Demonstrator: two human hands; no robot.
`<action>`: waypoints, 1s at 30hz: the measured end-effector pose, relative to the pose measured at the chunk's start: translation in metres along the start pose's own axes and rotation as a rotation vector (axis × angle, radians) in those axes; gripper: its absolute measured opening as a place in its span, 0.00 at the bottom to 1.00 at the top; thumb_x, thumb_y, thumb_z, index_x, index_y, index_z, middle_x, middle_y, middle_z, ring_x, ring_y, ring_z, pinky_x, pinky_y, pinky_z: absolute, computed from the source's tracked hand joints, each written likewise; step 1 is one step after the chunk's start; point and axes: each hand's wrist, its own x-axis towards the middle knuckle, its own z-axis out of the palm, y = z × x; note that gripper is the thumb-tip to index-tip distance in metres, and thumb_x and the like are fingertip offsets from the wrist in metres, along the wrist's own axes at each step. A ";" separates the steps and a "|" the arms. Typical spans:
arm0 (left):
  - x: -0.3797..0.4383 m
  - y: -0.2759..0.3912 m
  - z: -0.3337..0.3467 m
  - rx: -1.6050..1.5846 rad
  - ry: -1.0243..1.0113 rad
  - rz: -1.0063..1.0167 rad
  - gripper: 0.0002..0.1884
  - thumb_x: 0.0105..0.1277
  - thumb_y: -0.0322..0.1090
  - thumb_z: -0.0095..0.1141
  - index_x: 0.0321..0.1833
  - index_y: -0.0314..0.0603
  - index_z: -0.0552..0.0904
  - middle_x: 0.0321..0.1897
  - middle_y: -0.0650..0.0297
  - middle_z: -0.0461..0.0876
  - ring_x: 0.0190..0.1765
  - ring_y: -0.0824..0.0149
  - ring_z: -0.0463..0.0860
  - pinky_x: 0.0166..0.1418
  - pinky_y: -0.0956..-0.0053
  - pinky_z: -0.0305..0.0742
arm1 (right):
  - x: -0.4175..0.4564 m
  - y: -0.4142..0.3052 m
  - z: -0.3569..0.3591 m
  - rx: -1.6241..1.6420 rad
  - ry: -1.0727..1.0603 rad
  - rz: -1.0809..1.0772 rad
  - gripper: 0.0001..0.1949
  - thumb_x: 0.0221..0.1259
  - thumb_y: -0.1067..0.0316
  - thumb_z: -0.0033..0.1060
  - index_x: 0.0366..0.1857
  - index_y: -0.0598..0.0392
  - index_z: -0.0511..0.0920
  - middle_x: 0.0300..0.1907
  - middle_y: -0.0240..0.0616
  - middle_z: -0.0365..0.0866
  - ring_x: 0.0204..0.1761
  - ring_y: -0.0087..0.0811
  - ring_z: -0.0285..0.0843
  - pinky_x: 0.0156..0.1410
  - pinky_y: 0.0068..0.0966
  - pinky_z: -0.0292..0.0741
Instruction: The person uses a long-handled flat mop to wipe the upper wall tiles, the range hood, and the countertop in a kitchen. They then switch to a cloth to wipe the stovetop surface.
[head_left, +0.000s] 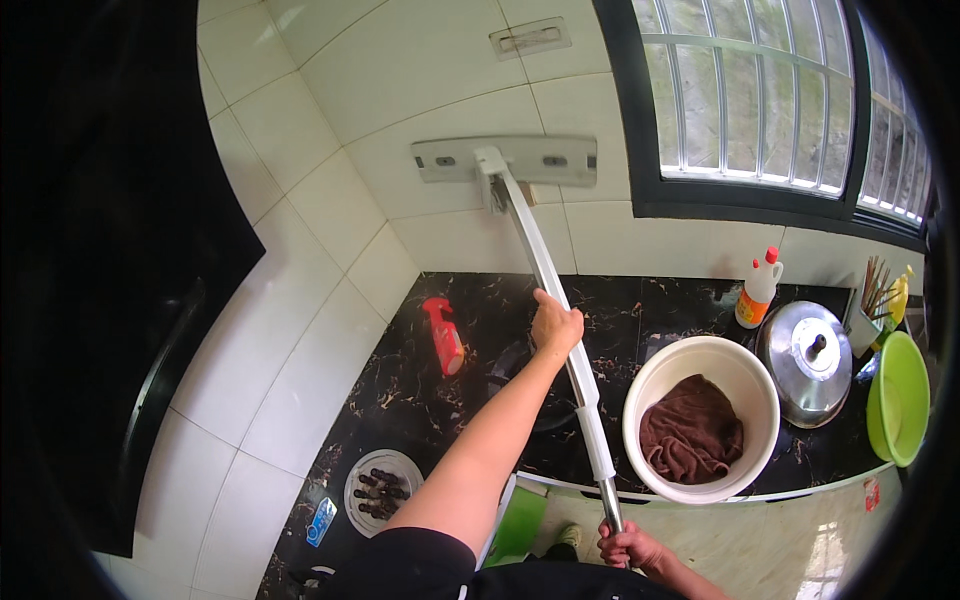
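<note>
A flat mop with a long white and metal pole (547, 270) slants up and away from me. Its wide rectangular head (517, 160) lies against the white wall tiles (465, 240), below a small wall plate. My left hand (556, 324) wraps the upper part of the pole, arm stretched out over the counter. Lower down, close to my body, my right hand (632, 546) grips the metal section near the pole's bottom end. Whatever pad is on the head's wall side is hidden.
On the black counter (480, 289) are a red spray bottle (448, 345), a cream bucket (636, 450) holding a brown cloth (694, 431), a metal pot lid (802, 375), a bottle (757, 289), a green basin (892, 405) and a plate (356, 480). A dark range hood (150, 225) juts in left; a barred window is right.
</note>
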 end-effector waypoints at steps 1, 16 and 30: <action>-0.001 -0.002 0.000 -0.012 -0.005 -0.012 0.28 0.51 0.34 0.55 0.51 0.31 0.59 0.40 0.40 0.79 0.44 0.42 0.80 0.50 0.53 0.74 | -0.002 0.001 0.000 -0.029 0.017 0.001 0.11 0.48 0.79 0.52 0.35 0.54 0.66 0.15 0.27 0.57 0.13 0.20 0.52 0.18 0.20 0.54; -0.078 -0.089 0.046 -0.552 -0.119 -0.166 0.34 0.46 0.39 0.59 0.53 0.25 0.61 0.47 0.36 0.74 0.50 0.44 0.77 0.57 0.60 0.71 | -0.100 0.053 -0.038 -1.199 0.766 -0.024 0.19 0.58 0.52 0.58 0.45 0.56 0.74 0.34 0.41 0.75 0.36 0.31 0.71 0.41 0.31 0.71; 0.048 -0.110 -0.048 -1.381 -0.165 -0.296 0.22 0.50 0.25 0.60 0.45 0.37 0.63 0.22 0.55 0.73 0.19 0.59 0.79 0.19 0.64 0.78 | 0.012 -0.047 0.091 -1.405 0.711 -0.325 0.16 0.48 0.66 0.58 0.40 0.61 0.71 0.22 0.47 0.76 0.25 0.42 0.77 0.33 0.36 0.73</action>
